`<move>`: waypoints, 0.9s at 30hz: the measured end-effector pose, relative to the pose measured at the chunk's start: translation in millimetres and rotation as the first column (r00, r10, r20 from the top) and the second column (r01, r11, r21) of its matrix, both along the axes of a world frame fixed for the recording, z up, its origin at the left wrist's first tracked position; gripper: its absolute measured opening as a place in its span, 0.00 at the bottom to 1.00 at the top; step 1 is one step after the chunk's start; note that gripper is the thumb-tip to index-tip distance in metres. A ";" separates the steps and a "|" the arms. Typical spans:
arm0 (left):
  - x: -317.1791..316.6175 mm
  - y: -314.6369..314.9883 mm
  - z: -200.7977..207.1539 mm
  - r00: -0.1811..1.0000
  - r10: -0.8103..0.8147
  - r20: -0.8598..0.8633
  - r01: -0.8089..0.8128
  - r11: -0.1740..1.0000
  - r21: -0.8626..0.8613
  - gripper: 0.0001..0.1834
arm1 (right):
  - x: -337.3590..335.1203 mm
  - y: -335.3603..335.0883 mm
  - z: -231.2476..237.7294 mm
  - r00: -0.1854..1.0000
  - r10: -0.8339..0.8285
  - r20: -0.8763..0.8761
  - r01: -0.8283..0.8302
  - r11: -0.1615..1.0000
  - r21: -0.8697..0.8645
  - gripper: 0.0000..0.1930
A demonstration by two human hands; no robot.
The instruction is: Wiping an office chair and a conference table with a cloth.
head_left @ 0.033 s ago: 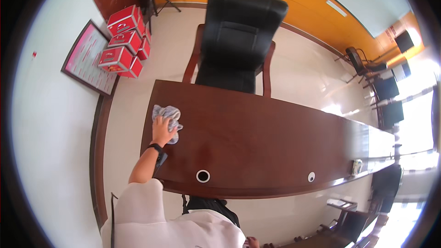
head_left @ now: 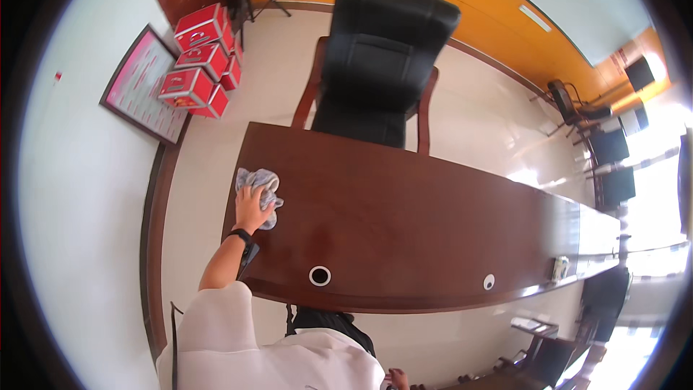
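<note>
Pressed on the left end of the brown wooden desk (head_left: 404, 224) is a crumpled grey patterned cloth (head_left: 268, 180). My left hand (head_left: 250, 208) lies over the cloth with its fingers curved round it, close to the desk's left edge. A dark band is on that wrist, and a dark flat object (head_left: 250, 260) shows beside it at the desk's near left corner. My right hand (head_left: 396, 378) hangs low at the bottom of the view, away from the desk. Only a small part of it shows, so its grip is unclear.
A black office chair (head_left: 390, 50) stands behind the desk. Two round cable-hole rings, one nearer (head_left: 320, 276) and one further right (head_left: 489, 282), sit in the desktop. A small box (head_left: 560, 269) stands at the right. Red cases (head_left: 186, 88) and a framed board (head_left: 141, 87) are by the left wall.
My left hand and the cloth have slid slightly left, toward the desk's left edge. The whole view has shifted a little; my right hand stays low.
</note>
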State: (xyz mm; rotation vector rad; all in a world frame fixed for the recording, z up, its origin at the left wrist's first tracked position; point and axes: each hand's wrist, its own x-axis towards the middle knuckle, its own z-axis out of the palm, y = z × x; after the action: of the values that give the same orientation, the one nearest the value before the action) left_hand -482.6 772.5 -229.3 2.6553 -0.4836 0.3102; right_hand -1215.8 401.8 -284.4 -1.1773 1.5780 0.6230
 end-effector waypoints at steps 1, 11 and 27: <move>-15.4 20.9 -2.7 0.999 0.038 -0.023 -0.038 0.999 0.000 0.34 | 17.3 -23.8 -9.9 0.996 0.086 0.028 -0.086 0.996 -0.010 0.16; -189.2 6.5 -14.4 0.940 0.325 -0.099 -0.336 0.932 -0.132 0.42 | 257.6 -105.7 14.4 0.794 0.526 0.304 -0.462 0.848 -0.259 0.13; -233.9 -437.8 12.1 0.964 -0.260 -0.054 0.254 0.963 -0.092 0.47 | -72.2 -338.1 -107.5 0.954 -0.046 0.297 0.042 0.999 0.020 0.14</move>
State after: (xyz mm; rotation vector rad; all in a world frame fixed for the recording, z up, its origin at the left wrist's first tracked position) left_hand -716.5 334.7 -217.1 2.4753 -0.7678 0.1593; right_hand -1288.1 63.7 -391.9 -1.1630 1.3381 0.4040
